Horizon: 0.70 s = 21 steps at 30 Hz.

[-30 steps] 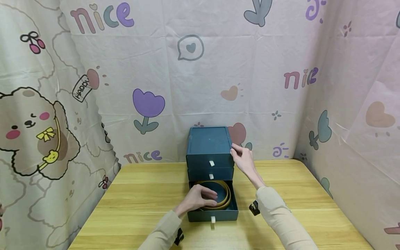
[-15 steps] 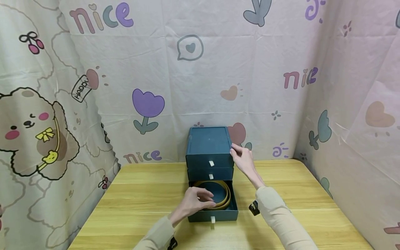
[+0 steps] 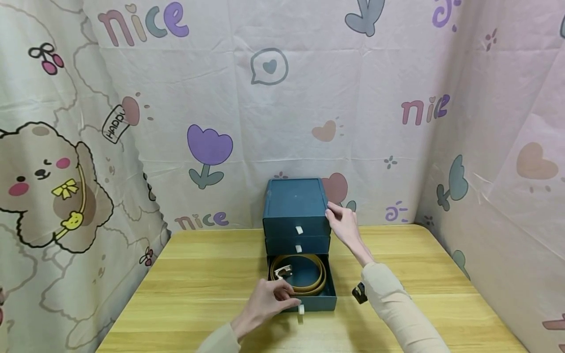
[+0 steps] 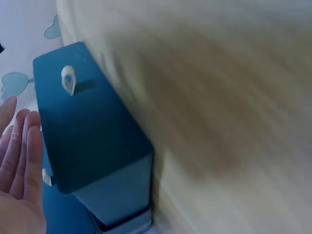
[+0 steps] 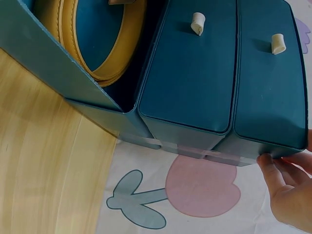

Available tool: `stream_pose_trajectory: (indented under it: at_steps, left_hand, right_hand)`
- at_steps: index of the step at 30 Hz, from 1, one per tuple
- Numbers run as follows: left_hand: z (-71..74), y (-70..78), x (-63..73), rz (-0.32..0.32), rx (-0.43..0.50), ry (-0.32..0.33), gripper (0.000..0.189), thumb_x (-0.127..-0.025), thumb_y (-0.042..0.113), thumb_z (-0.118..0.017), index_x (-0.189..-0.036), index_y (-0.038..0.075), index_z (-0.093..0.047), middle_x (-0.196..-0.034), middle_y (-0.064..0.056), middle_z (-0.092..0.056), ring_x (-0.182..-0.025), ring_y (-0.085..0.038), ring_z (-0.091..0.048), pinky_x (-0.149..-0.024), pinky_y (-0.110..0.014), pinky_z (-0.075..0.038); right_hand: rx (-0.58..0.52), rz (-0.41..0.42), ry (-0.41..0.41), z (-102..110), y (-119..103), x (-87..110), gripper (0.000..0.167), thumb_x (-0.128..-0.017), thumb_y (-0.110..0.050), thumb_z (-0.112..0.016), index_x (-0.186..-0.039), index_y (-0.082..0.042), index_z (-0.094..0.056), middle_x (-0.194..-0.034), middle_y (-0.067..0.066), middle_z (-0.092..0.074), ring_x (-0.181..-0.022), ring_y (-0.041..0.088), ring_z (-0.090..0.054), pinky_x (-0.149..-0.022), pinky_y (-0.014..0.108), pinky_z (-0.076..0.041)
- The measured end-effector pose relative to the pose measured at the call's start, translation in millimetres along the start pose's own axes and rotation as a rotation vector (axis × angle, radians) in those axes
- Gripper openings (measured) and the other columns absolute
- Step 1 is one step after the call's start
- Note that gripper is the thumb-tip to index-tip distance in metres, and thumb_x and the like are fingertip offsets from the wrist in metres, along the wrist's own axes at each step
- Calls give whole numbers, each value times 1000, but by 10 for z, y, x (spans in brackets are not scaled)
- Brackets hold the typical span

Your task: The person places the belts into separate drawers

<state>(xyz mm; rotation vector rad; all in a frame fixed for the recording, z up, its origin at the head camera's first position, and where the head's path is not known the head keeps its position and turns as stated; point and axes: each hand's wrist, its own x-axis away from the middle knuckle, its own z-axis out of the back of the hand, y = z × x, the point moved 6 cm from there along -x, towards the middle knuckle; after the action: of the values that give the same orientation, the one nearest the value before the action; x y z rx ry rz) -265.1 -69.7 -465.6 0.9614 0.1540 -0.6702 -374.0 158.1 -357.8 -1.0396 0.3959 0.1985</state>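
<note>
A dark teal three-drawer box (image 3: 296, 196) stands at the table's back, its bottom drawer (image 3: 324, 304) pulled out. Inside that drawer lies a coiled tan belt (image 3: 323, 282), its metal buckle (image 3: 283, 270) visible at the left of the coil. My left hand (image 3: 265, 301) is at the drawer's front left corner, fingers loosely bent and thumb reaching toward the white pull tab (image 3: 301, 309); nothing is held. In the left wrist view its fingers (image 4: 33, 156) look straight beside the drawer front. With its fingertips, my right hand (image 3: 346, 225) touches the box's upper right edge.
The two upper drawers are closed, each with a white tab (image 3: 299, 230). Wood-grain table (image 3: 198, 274) spreads to both sides of the box. A printed cloth (image 3: 282, 113) hangs behind the table and along its sides.
My left hand has drawn back from over the belt toward the drawer's front left corner, uncovering the buckle. The right hand and the box have stayed put.
</note>
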Motion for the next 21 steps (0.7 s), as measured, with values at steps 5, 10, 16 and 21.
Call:
stream_pose_trajectory:
  at_steps: [5, 10, 16, 21]
  left_hand:
    - [-96, 8, 67, -29, -25, -36, 15, -85, 21, -80, -86, 7, -76, -78, -3, -78, -65, 10, -64, -60, -13, -55]
    - [-189, -23, 121, -12, -87, -77, 17, -85, 24, -81, -86, 7, -77, -79, -1, -78, -67, 10, -64, -61, -8, -53]
    - [-300, -79, 161, 7, -146, -93, 12, -82, 22, -83, -84, 12, -76, -79, 4, -78, -68, 13, -63, -61, -6, -51]
    - [-357, -100, 167, 22, -201, -52, 14, -79, 21, -85, -85, 11, -77, -79, 3, -78, -68, 11, -64, -61, -4, -49]
  right_hand:
    - [-1, 3, 1, -2, 2, -1, 40, -102, -19, -55, -138, -2, -60, -143, 16, -60, -119, 32, -67, -100, 46, -55]
    - [7, -1, -1, 4, 5, 0, 40, -102, -19, -55, -139, -3, -60, -144, 16, -59, -119, 32, -67, -100, 47, -55]
    - [6, -5, -5, 8, -3, 2, 41, -102, -19, -55, -140, -3, -59, -144, 16, -59, -118, 32, -67, -99, 47, -55]
    - [1, -8, -13, 5, -8, 6, 41, -103, -19, -55, -140, -3, -58, -145, 16, -58, -118, 32, -67, -99, 47, -55]
